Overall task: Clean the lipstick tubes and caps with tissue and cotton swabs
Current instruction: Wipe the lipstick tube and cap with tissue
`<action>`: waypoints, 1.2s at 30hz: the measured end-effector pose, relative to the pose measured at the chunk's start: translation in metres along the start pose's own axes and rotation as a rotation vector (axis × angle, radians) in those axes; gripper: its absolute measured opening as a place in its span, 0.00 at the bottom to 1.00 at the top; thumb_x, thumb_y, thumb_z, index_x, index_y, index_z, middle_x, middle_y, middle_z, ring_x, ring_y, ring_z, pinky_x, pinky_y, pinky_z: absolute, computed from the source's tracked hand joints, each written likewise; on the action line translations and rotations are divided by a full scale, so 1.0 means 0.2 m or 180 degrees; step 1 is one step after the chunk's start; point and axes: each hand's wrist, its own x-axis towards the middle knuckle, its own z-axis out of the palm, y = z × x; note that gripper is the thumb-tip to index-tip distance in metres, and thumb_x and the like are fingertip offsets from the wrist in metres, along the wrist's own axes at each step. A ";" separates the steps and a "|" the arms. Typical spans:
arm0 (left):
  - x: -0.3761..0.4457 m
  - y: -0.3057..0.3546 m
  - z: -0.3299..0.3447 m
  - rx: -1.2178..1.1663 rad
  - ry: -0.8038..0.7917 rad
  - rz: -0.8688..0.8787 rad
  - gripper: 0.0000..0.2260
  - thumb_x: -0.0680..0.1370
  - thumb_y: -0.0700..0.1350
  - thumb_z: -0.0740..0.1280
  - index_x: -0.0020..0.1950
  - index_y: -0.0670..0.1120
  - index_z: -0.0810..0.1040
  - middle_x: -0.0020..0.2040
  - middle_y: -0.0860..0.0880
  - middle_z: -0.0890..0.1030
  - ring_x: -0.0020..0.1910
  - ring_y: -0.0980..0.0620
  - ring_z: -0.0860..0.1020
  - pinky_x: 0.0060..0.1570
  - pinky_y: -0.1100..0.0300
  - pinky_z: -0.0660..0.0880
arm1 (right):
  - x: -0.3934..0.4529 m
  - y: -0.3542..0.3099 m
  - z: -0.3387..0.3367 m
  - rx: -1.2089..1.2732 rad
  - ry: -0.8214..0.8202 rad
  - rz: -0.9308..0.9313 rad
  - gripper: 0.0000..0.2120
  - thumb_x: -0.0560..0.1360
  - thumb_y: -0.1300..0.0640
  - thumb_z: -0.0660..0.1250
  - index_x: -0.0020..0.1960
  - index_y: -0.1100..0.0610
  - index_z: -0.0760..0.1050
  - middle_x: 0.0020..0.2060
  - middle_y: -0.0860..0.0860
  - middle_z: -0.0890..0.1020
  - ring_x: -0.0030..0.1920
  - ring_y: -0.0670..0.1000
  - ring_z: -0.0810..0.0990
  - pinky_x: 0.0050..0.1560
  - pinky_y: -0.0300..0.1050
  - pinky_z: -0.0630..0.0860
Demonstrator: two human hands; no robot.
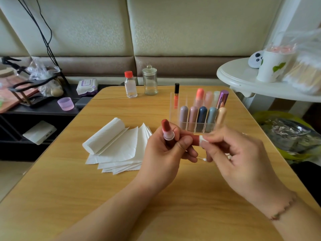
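Note:
My left hand (166,150) grips an open lipstick tube (167,132), its dark red stick pointing up. The same hand also holds the red cap (193,140), lying sideways between its fingers. My right hand (239,153) pinches a small piece of white tissue (202,138) against the cap's open end. A cotton swab (202,159) shows just below, between the two hands. A stack of white tissue sheets (119,148) lies on the wooden table (104,197) to the left.
A clear organiser (199,122) with several capped lipsticks stands behind my hands. Farther back are a red-capped bottle (130,85) and a glass jar (150,80). A white round side table (243,79) at the right carries a paper cup and bagged swabs.

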 end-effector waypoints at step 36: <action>0.02 -0.03 -0.05 0.0401 -0.0079 -0.0017 0.09 0.74 0.28 0.69 0.48 0.32 0.69 0.47 0.43 0.83 0.50 0.46 0.84 0.49 0.55 0.80 | 0.07 -0.10 -0.04 0.3432 -0.0515 0.3245 0.06 0.71 0.57 0.68 0.43 0.59 0.77 0.33 0.59 0.78 0.25 0.51 0.75 0.20 0.37 0.69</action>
